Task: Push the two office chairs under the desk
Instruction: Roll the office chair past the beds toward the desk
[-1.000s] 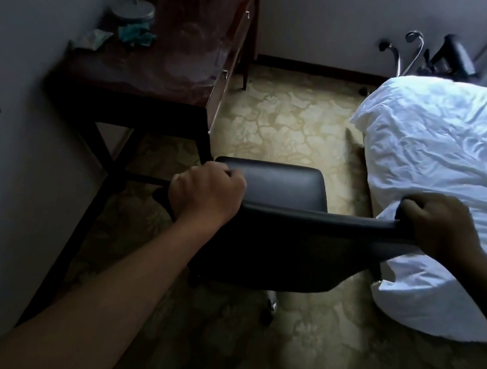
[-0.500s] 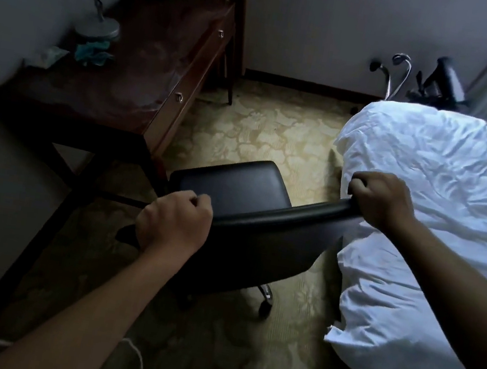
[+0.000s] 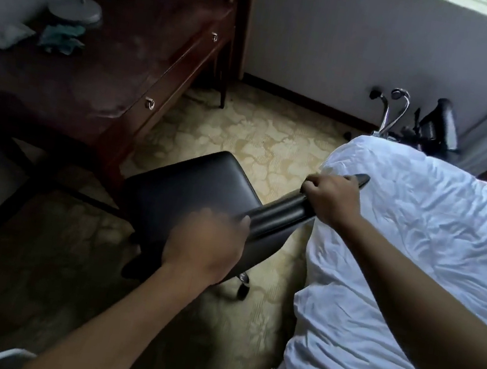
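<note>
Chair (image 3: 190, 188) backrest is gripped by right hand (image 3: 334, 198), left hand (image 3: 207, 245) blurred, grip unclear; counter (image 3: 97, 91) opening lies at 10 o'clock.

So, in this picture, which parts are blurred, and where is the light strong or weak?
Head view: the left hand is motion-blurred on the chair back; the right hand is sharp. The white bedding is bright, the desk side dim; straight edges bend from the wide lens.
</note>
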Available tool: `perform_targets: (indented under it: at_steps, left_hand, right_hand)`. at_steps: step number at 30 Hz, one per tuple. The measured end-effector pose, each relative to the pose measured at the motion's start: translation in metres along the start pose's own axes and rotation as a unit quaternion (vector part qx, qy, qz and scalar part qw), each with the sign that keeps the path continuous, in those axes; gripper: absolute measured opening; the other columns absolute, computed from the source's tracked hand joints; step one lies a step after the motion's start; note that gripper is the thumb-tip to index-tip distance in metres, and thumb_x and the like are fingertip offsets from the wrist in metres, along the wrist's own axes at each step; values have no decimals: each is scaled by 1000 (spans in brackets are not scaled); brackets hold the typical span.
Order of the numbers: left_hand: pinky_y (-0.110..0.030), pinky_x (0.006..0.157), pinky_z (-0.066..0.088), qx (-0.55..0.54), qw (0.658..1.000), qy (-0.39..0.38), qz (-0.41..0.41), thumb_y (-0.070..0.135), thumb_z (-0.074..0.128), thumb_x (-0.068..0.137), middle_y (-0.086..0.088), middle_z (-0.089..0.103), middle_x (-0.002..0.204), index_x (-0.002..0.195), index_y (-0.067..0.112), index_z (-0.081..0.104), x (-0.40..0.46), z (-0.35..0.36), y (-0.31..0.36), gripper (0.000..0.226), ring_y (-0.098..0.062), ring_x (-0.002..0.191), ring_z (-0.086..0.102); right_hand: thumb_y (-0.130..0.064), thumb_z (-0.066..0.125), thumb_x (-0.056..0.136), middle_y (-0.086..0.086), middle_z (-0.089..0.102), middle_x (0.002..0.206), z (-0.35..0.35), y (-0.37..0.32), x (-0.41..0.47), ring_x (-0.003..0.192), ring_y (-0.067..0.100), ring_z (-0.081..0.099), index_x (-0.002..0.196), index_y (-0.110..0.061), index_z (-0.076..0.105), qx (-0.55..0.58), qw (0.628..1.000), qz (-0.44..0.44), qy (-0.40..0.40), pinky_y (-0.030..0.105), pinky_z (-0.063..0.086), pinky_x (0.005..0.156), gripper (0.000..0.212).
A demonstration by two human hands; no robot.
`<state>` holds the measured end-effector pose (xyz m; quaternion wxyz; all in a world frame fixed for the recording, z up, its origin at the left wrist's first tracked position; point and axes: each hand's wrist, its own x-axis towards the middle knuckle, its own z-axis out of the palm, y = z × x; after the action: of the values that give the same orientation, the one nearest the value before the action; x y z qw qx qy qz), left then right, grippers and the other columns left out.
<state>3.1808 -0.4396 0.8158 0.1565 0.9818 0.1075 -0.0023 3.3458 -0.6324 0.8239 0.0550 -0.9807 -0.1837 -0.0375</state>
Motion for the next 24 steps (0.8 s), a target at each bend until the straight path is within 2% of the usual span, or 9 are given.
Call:
perform_targets:
  at_steps: [4, 6, 9, 12, 15, 20, 24]
  left_hand:
    - [-33, 64, 44, 5, 999, 34, -30, 68, 13, 88, 0, 62, 90, 96, 24, 65, 23, 6, 24, 69, -19, 81, 57]
    - [-35, 67, 49, -4, 998, 21, -63, 68, 14, 87, 0, 61, 89, 92, 25, 65, 37, 6, 33, 67, -18, 80, 57]
    - [-38, 70, 52, -31, 993, 19, -110, 60, 21, 88, 0, 59, 83, 78, 23, 61, 61, 7, 57, 56, -19, 79, 58]
    - [-33, 59, 50, -20, 991, 78, -111, 46, 32, 92, 0, 60, 75, 71, 19, 60, 87, 9, 83, 44, -19, 69, 59]
    - [-27, 48, 40, 15, 987, 116, -111, 38, 36, 92, 0, 59, 66, 67, 17, 60, 103, 13, 97, 41, -18, 58, 56]
    - [-27, 43, 43, 42, 981, 155, -109, 39, 38, 93, 0, 57, 60, 62, 16, 59, 129, 14, 112, 44, -18, 52, 55]
    - [-30, 48, 49, 32, 981, 146, -126, 49, 33, 94, 1, 59, 66, 67, 19, 60, 151, 17, 119, 48, -16, 58, 57]
  right_hand:
    - [-34, 36, 81, 0, 58, 64, 4, 28, 43, 66, 21, 51, 65, -16, 62, 6, 999, -38, -14, 36, 26, 73, 35]
    - [-32, 39, 82, 1, 59, 63, 6, 36, 62, 64, 22, 51, 63, -16, 61, 14, 998, -53, 2, 35, 26, 71, 33]
    - [-35, 34, 78, 1, 56, 57, 11, 52, 86, 59, 22, 50, 56, -16, 52, 38, 996, -79, 10, 34, 25, 67, 35]
    - [-35, 31, 75, 1, 54, 55, 9, 63, 112, 57, 22, 47, 53, -15, 46, 65, 993, -100, 8, 36, 32, 70, 34]
    - [-32, 32, 74, 2, 55, 57, 9, 69, 133, 58, 24, 49, 51, -16, 41, 88, 990, -106, 8, 36, 34, 73, 30]
    - [-30, 35, 73, 1, 50, 55, 13, 79, 168, 60, 28, 49, 57, -14, 51, 125, 984, -120, 33, 35, 34, 70, 27]
    - [-29, 37, 73, 3, 60, 60, 14, 88, 196, 62, 27, 54, 64, -15, 60, 132, 975, -173, 41, 32, 32, 59, 28]
